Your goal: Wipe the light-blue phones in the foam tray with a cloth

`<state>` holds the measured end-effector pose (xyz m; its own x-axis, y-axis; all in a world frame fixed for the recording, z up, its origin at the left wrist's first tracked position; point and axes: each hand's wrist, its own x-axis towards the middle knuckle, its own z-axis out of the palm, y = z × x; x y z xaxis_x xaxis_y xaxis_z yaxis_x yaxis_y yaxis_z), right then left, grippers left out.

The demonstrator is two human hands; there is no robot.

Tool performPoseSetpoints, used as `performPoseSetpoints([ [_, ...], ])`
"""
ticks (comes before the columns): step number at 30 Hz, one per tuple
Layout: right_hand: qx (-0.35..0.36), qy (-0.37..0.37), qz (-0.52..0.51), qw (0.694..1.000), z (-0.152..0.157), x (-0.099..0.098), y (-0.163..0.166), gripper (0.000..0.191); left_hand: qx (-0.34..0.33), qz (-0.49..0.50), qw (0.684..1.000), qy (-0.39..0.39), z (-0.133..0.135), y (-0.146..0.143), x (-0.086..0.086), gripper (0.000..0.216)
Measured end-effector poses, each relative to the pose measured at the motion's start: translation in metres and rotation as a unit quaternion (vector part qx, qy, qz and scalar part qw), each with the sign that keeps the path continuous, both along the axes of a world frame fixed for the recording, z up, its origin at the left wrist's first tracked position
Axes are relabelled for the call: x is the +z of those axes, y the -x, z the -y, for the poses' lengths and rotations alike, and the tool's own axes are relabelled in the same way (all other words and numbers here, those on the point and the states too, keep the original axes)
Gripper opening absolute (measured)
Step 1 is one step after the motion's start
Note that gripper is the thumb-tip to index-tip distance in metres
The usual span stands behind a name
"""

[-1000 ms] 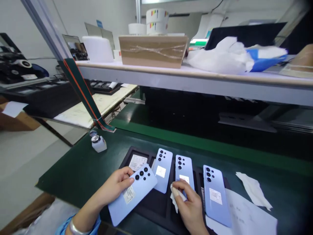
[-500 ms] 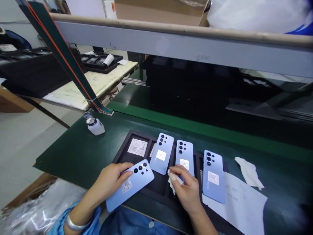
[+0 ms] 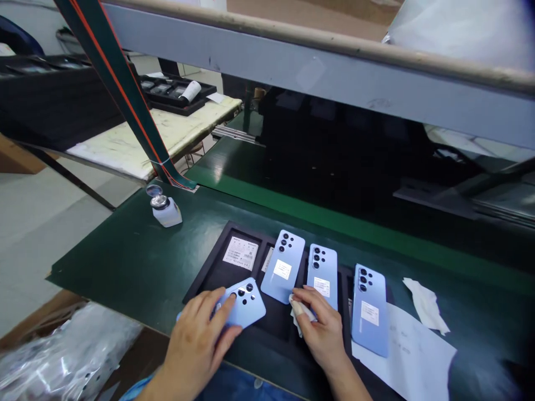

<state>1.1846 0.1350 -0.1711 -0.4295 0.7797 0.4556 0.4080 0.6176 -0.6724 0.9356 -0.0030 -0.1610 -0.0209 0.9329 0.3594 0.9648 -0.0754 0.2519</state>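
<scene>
- While the left hand (image 3: 200,334) grips one blue phone (image 3: 253,311) over the black tray (image 3: 212,257), I'd keep fingers clear of the lenses (image 3: 249,288).
- The right hand (image 3: 325,324) pinches a crumpled white wipe (image 3: 299,319) by the middle resting phone (image 3: 326,262); hold it snug so loose folds don't drag.

Phone (image 3: 252,312), one, hand-held: light blue, back upward, lens end slanting right, lower part covered. Wipe (image 3: 296,321), one: white, crumpled, pinched, right of the phone, apart.
</scene>
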Motion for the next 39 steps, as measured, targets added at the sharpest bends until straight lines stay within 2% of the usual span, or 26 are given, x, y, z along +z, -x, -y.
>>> performPoseSetpoints([
  [2,-0.009,0.038,-0.012,0.999,0.002,-0.002,0.002,0.015,-0.01,-0.001,1.0,-0.006,0.004,-0.007,-0.006,0.046],
  [5,-0.013,0.11,-0.03,0.993,0.006,0.002,0.011,0.013,0.015,-0.015,1.0,0.005,0.006,-0.011,-0.015,0.062],
  [8,0.011,0.169,-0.026,0.985,0.009,0.014,0.029,0.014,0.033,-0.005,0.999,0.027,0.004,-0.009,-0.02,0.073],
  [11,0.04,0.181,-0.02,0.982,0.008,0.028,0.051,0.015,0.037,0.007,0.998,0.052,0.002,-0.008,-0.02,0.08],
  [14,0.059,0.171,-0.009,0.984,0.005,0.033,0.068,0.021,0.037,0.012,0.997,0.069,0.001,-0.008,-0.017,0.087],
  [17,0.083,0.133,0.021,0.987,0.004,0.03,0.079,0.032,0.04,0.015,0.996,0.074,0.001,-0.009,-0.016,0.092],
  [23,0.122,-0.038,0.125,0.984,0.006,0.024,0.09,0.052,0.043,0.023,0.994,0.095,-0.001,-0.009,-0.013,0.092],
  [26,0.122,-0.082,0.175,0.973,0.007,0.024,0.092,0.052,0.045,0.023,0.993,0.108,-0.003,-0.009,-0.011,0.091],
  [39,0.123,-0.067,0.211,0.967,-0.002,0.028,0.096,0.045,0.052,0.002,0.993,0.107,-0.005,-0.009,-0.01,0.086],
])
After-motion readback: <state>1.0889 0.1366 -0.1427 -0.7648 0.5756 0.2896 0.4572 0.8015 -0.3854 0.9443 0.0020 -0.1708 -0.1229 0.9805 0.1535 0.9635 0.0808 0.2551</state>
